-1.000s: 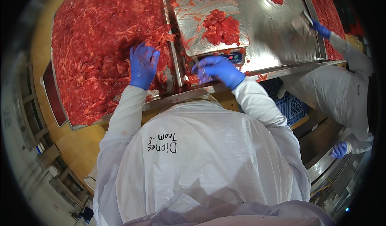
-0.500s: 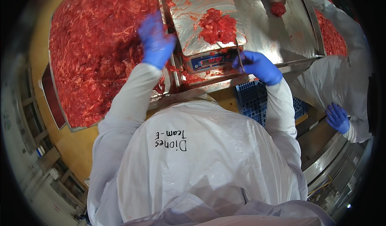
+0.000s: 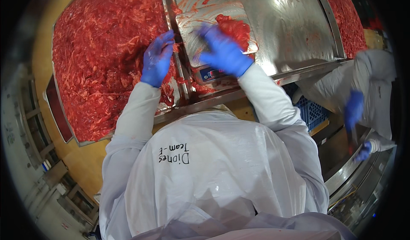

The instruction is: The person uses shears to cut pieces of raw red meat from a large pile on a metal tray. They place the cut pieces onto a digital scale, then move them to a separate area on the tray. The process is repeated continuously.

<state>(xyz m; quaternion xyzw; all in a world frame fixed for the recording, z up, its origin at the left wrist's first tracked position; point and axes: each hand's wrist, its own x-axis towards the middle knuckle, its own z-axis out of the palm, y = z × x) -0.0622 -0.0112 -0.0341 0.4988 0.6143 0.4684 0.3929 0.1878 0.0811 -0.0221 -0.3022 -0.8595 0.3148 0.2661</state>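
Observation:
My left hand (image 3: 157, 61), in a blue glove, is open over the right edge of a large tub of red ground meat (image 3: 98, 56); its fingers are stretched and nothing shows in them. My right hand (image 3: 226, 52), also gloved in blue, reaches over a metal weighing scale (image 3: 188, 22) and is smeared by motion. A grey blur between its thumb and fingers looks like a thin metal scraper (image 3: 197, 47). Just beyond that hand a lump of red meat (image 3: 235, 29) lies on the scale's plate. My wrist partly covers the scale's lit display (image 3: 210, 73).
A steel table (image 3: 286, 30) stretches right of the scale, with another meat tub (image 3: 341, 17) past its raised edge. A co-worker's gloved hand (image 3: 353, 109) and second gloved hand (image 3: 364, 151) are at the right. A blue plastic crate (image 3: 311, 114) sits below the table edge.
My right hand has swung left from the scale's front right corner to over its plate. My left hand has shifted slightly down. The co-worker's hand, tool and small meat lump have left the table.

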